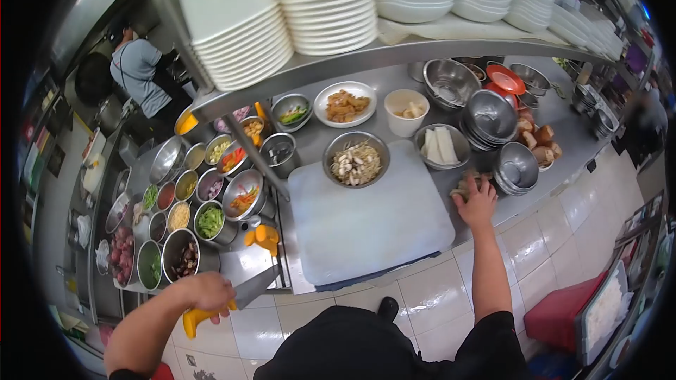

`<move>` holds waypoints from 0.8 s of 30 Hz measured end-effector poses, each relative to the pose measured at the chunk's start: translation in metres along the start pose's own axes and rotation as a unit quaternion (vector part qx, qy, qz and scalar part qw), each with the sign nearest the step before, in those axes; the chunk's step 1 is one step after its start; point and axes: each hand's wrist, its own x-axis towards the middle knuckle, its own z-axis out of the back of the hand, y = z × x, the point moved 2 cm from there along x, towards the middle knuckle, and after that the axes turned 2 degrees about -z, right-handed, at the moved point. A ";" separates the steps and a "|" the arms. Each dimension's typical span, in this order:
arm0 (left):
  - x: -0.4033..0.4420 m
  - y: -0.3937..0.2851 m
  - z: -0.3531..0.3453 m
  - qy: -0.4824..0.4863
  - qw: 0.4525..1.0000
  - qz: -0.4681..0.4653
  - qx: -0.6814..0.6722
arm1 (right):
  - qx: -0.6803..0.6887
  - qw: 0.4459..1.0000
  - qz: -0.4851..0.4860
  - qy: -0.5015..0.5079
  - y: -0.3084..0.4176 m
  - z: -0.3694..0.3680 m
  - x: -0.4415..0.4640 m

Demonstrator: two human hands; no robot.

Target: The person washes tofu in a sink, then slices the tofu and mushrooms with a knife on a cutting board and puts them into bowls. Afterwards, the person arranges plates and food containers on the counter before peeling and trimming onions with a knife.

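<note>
My left hand (205, 294) is closed around a knife with a yellow handle (196, 321) and a broad steel blade (258, 287), held by the front edge of the counter. My right hand (479, 200) reaches down to the steel counter with its fingers apart, over a small pale, greenish thing (461, 187) that it partly covers and that I cannot make out. Between my hands lies a white cutting board (366, 232). A steel bowl of bean sprouts and pale sliced pieces (355, 160) stands on its far side. Beyond my right hand is a bowl with white blocks (441, 146).
Steel pots of cut vegetables (210, 222) crowd the left. Stacked steel bowls (516, 169) stand right of my right hand, near brown rounded food (541, 142). An overhead shelf (310, 67) carries stacked white dishes (327, 14). A person in grey (137, 74) works at back left.
</note>
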 end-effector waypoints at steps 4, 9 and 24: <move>0.039 -0.030 0.033 -0.018 0.993 -0.012 0.115 | 0.000 0.999 -0.037 0.013 -0.012 -0.016 0.002; 0.016 -0.079 0.051 -0.239 0.922 -0.102 0.287 | -0.014 0.997 0.067 -0.022 -0.019 -0.057 -0.001; 0.116 -0.088 -0.089 -0.015 0.958 -0.276 -0.077 | 0.144 0.982 0.121 -0.022 -0.079 -0.007 -0.037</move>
